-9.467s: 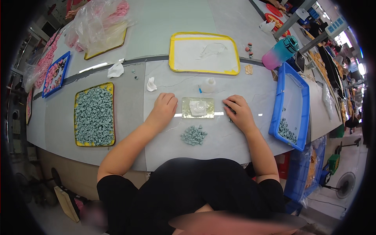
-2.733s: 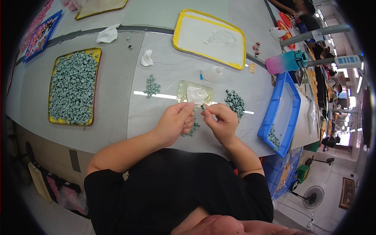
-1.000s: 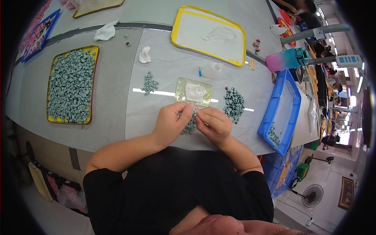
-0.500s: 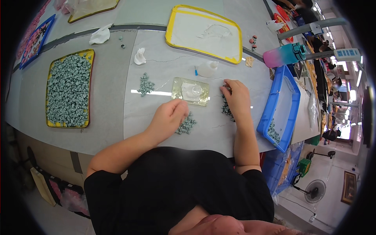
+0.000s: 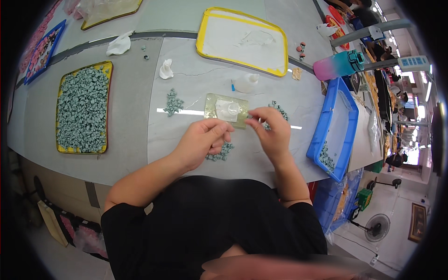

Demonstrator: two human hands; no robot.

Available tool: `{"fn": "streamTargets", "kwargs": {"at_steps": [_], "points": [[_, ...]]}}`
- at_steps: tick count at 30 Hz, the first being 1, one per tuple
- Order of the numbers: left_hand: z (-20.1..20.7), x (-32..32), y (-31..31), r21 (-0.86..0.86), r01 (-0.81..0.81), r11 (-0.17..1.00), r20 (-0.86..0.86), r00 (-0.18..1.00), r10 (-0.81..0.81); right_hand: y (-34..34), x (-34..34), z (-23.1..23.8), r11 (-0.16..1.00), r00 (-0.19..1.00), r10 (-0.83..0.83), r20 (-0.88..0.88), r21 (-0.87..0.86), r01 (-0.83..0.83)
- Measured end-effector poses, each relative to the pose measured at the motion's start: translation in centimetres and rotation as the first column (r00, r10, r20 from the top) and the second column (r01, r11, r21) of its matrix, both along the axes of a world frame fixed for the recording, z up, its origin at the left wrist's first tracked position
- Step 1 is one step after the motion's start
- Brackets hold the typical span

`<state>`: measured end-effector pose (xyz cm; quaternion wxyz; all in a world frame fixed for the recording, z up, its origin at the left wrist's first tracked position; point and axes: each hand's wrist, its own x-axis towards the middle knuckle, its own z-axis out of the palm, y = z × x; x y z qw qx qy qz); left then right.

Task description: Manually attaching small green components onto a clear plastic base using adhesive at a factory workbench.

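My left hand (image 5: 203, 142) is closed, fingertips pinched together, just in front of a yellowish-green square pad (image 5: 212, 106). Whatever it holds is too small to make out. On that pad lies a white sheet with a small clear round dish (image 5: 232, 110). My right hand (image 5: 272, 133) pinches a tiny piece at the pad's right edge; its kind cannot be made out. Small grey-green pieces lie in three heaps: one partly under my left hand (image 5: 223, 152), one behind my right hand (image 5: 280, 108), and another left of the pad (image 5: 173, 101).
A white squeeze bottle (image 5: 247, 83) lies behind the pad. Farther back is a yellow-rimmed tray (image 5: 201, 39). At left, another yellow tray (image 5: 110, 74) is full of grey-green pieces. On the right are a blue bin (image 5: 317, 135) and a pink-and-teal drink bottle (image 5: 333, 66). Crumpled white tissues (image 5: 119, 44) lie about.
My right hand has moved left from the right-hand heap to the pad's edge, uncovering part of that heap. My left hand has turned slightly and shifted a little right, fingertips pinched.
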<state>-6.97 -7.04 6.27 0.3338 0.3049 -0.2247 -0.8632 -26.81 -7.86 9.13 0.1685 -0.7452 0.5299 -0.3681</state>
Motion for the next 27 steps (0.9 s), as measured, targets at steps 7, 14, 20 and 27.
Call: {"fn": "streamTargets", "kwargs": {"at_steps": [7,14,20,27], "points": [[-0.1,-0.6,0.7,-0.007,0.004,1.0,-0.03,1.0,-0.004,1.2,1.4,-0.8,0.964,0.971,0.237,0.026,-0.133,-0.231],[0.0,-0.3,0.8,-0.236,0.023,0.971,0.266,0.963,0.041,0.9,1.4,-0.5,0.926,0.947,0.289,-0.142,-0.211,-0.315],[0.3,-0.2,0.9,-0.259,0.006,0.966,0.246,0.967,0.06,0.0,0.4,-1.1,0.905,0.937,0.227,-0.264,-0.297,-0.303],[0.1,0.5,0.1,0.109,-0.027,0.994,-0.014,0.999,0.029,-1.0,0.2,-2.1,0.892,0.91,0.187,-0.37,-0.324,-0.315]]}}
